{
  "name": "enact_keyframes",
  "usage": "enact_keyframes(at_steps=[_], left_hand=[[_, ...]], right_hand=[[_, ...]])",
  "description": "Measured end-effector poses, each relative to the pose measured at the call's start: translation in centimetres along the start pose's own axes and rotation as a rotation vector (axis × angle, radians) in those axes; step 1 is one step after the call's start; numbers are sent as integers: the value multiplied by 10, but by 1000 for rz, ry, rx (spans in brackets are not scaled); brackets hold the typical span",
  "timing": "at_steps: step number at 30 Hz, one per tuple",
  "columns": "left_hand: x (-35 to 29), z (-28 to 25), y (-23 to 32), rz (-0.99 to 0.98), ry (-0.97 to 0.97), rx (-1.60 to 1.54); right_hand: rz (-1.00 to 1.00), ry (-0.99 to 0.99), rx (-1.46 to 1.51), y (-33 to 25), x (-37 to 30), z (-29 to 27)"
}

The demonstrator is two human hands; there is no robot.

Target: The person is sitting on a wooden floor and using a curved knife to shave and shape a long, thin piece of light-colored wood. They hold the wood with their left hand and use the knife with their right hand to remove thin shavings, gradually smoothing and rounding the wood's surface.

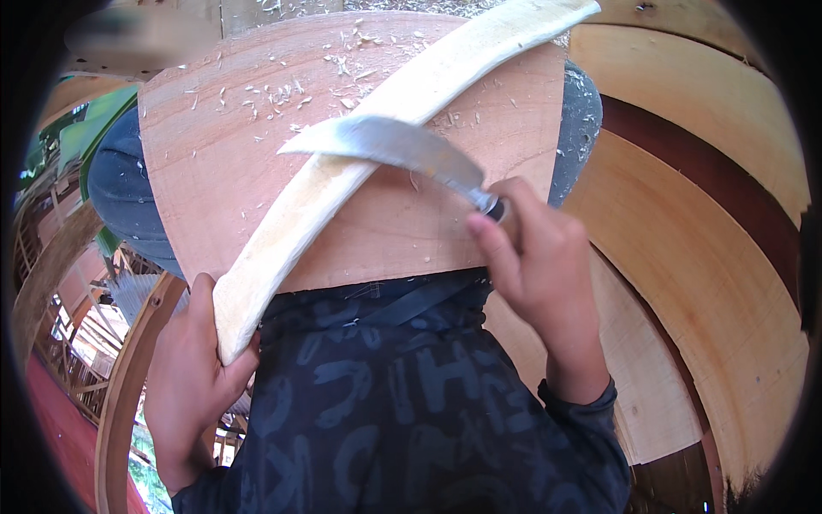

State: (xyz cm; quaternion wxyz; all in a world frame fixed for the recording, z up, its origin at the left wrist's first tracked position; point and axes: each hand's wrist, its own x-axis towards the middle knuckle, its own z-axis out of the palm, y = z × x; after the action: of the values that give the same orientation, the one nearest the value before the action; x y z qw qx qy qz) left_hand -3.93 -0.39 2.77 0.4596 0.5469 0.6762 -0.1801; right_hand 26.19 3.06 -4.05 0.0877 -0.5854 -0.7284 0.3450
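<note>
A long, pale, slightly curved piece of wood (295, 201) slants across a flat board (197, 188) on my lap. Its near end is in my left hand (193, 373), with the fingers wrapped round it and the thumb along its side. My right hand (548, 265) grips the dark handle of a curved knife (402, 147). The blade crosses over the middle of the pale wood, its tip pointing left; whether the edge bites into the surface I cannot tell. Much of the handle is hidden in my right fist.
Small wood shavings (342, 64) are scattered over the board's far half. Wide wooden planks (702, 223) lie to my right. On the left stands a narrow wooden rail (128, 403), with slatted pieces and green leaves behind it. My knees show beside the board.
</note>
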Motion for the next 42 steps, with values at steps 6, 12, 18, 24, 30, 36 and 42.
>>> enact_keyframes(at_steps=[6,12,18,24,30,36,42], left_hand=[[1,1,-7,28,-3,20],[0,3,-5,20,10,8],[5,2,-2,3,-2,2],[0,4,-6,6,23,8],[1,2,-3,-22,-3,8],[4,2,-4,22,15,17],[-1,1,1,-6,22,-7]], right_hand=[[341,72,-55,5,13,-10],[123,-55,-45,1,12,-14],[133,46,-30,-13,-4,2],[347,150,-111,9,10,-26],[284,125,-164,12,13,-21],[281,105,-137,2,7,-19],[288,179,-118,16,22,-15]])
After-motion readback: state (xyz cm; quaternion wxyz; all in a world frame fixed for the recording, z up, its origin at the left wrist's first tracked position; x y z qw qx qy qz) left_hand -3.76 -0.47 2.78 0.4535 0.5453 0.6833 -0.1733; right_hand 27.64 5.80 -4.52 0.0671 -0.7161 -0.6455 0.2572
